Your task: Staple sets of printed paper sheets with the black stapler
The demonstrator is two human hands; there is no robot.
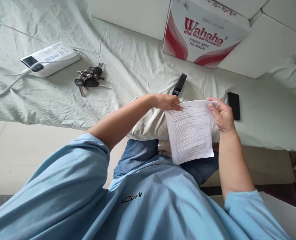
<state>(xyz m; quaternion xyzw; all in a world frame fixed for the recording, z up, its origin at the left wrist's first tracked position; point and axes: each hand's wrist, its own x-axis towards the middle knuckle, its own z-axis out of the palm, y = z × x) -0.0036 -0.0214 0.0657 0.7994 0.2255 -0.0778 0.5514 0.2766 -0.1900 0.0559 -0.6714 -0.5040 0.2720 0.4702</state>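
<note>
Left hand [168, 102]: closed on upper left corner of printed paper [191, 135]
Right hand [222, 115]: pinching upper right corner
Phone [234, 106]: beside right hand

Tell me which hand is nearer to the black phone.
Right. The right hand, holding the paper near its top right corner, is close beside the black phone; the left hand is farther off, at the paper's top left corner.
</note>
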